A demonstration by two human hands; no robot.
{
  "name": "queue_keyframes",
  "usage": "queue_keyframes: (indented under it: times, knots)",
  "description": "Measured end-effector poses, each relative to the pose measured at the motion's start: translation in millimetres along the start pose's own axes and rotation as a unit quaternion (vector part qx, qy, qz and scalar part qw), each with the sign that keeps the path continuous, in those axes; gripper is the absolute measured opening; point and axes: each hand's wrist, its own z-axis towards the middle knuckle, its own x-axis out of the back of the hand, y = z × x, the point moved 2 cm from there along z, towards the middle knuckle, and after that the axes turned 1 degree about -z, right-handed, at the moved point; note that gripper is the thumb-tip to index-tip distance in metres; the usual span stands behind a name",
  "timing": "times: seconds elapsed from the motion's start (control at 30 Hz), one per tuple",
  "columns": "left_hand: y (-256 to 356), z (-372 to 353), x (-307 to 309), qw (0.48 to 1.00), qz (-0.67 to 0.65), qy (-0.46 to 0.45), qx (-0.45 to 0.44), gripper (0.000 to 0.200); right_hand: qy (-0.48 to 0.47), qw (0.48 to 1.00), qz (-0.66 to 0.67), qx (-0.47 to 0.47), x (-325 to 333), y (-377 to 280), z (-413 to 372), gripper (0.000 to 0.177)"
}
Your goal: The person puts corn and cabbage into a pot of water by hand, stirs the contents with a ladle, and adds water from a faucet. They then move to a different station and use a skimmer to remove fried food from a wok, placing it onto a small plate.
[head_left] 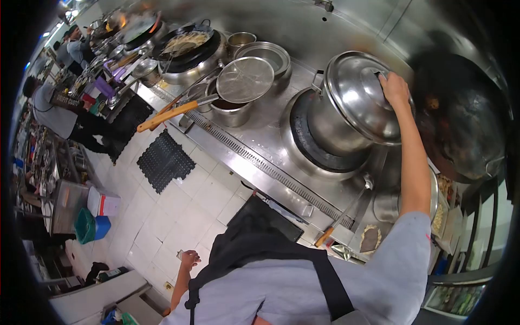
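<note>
My right hand [395, 89] is closed on the handle of a round metal lid [355, 81]. The lid lies over a large steel pot [336, 127], tilted toward me, and whether it touches the rim all round cannot be told. Under the pot is a black burner ring [301, 122]. My left hand [189, 260] hangs low at my side over the tiled floor, fingers curled, with a small pale thing at the fingertips that I cannot make out.
A wooden-handled strainer [245, 80] rests across a pot [232, 115] left of the burner. Beyond is a wok [187, 43] with food. A large black wok [460, 119] stands at the right. A ladle [346, 208] lies by the front edge. Other people [54, 111] stand at far left.
</note>
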Motion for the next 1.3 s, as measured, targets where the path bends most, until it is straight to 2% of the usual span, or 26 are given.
queue_keyframes:
  times: [0.17,0.23,0.27,0.33,0.43,0.47,0.5,0.6,0.63,0.67,0.7,0.73,0.8,0.87,0.9,1.0,1.1,1.13,1.17,1.23,1.3]
  knots:
    - [-14.3,-41.8,-10.3,0.997,0.066,-0.001,-0.044,0.021,-0.003,0.999,0.021,-0.024,-21.6,-3.6,4.8,0.045]
    - [-7.4,-55.0,-17.0,0.998,0.066,0.013,-0.008,0.023,0.025,0.999,0.039,-0.021,-32.6,2.2,7.2,0.048]
    - [-10.7,-59.0,-17.1,0.998,0.064,0.021,0.011,0.023,0.007,0.999,0.034,-0.032,-26.7,0.4,5.5,0.049]
    - [-32.0,-43.0,-8.6,0.987,0.125,-0.021,-0.096,0.024,-0.032,0.998,0.028,-0.045,-15.9,-6.6,-0.2,0.052]
    - [-52.2,-30.7,-0.6,0.997,-0.072,0.008,0.011,0.025,-0.031,0.999,0.012,0.004,-36.2,3.9,16.4,0.055]
    - [-44.8,-33.7,0.4,0.997,-0.064,0.023,0.025,0.026,0.019,0.999,0.026,0.035,-49.0,12.4,21.6,0.056]
    - [-38.3,-34.2,4.3,0.997,-0.053,0.033,0.036,0.026,0.021,0.999,0.024,0.026,-47.2,11.2,21.7,0.057]
    - [-26.4,-27.3,22.4,0.997,-0.058,0.04,0.023,0.026,-0.04,0.999,0.006,-0.026,-7.3,-11.8,5.8,0.06]
    - [-23.6,-23.6,32.0,0.996,-0.071,0.043,0.024,0.026,0.029,0.999,-0.024,0.003,-19.8,5.9,16.9,0.064]
    - [-24.2,-16.7,42.5,0.995,-0.083,0.045,0.024,0.026,0.071,0.997,-0.006,-0.02,15.2,-25.7,-10.0,0.061]
    - [-26.7,-9.0,54.3,0.994,-0.095,0.047,0.024,0.026,0.108,0.993,0.056,0.004,10.6,-20.6,-13.0,0.055]
    - [-32.9,-0.4,66.5,0.994,-0.102,0.046,0.016,0.026,0.121,0.986,0.112,-0.006,35.7,-52.6,-44.5,0.053]
    - [-41.3,16.4,97.3,0.993,-0.11,0.042,0.002,0.027,0.06,0.92,0.387,0.03,37.4,-101.5,-97.6,0.048]
    - [-45.2,30.6,133.8,0.989,-0.136,0.043,0.036,0.028,-0.133,0.845,0.515,0.055,72.3,-212.8,-179.7,0.04]
    - [-50.9,35.4,148.2,0.985,-0.153,0.045,0.057,0.029,-0.189,0.812,0.545,0.087,73.1,-267.5,-212.8,0.034]
    - [-36.2,49.1,190.3,0.988,-0.13,0.075,0.023,0.026,-0.471,0.696,0.507,0.191,24.1,-414.8,-279.9,0.033]
    - [-15.1,57.1,228.3,0.99,-0.115,0.075,0.008,0.029,-0.552,0.667,0.373,0.333,-48.7,-553.8,-332.9,0.039]
    - [-7.0,62.9,240.2,0.991,-0.113,0.07,0.003,0.03,-0.489,0.674,0.343,0.434,-66.6,-598.0,-342.4,0.037]
    - [0.2,68.6,250.4,0.989,-0.126,0.077,0.007,0.03,-0.583,0.616,0.352,0.396,-84.7,-643.5,-351.2,0.038]
    - [13.4,80.9,266.1,0.984,-0.152,0.09,0.014,0.031,-0.69,0.54,0.388,0.287,-140.6,-729.7,-367.4,0.04]
    - [26.6,90.8,282.5,0.982,-0.16,0.102,0.009,0.035,-0.68,0.556,0.436,0.197,-193.1,-816.9,-375.5,0.044]
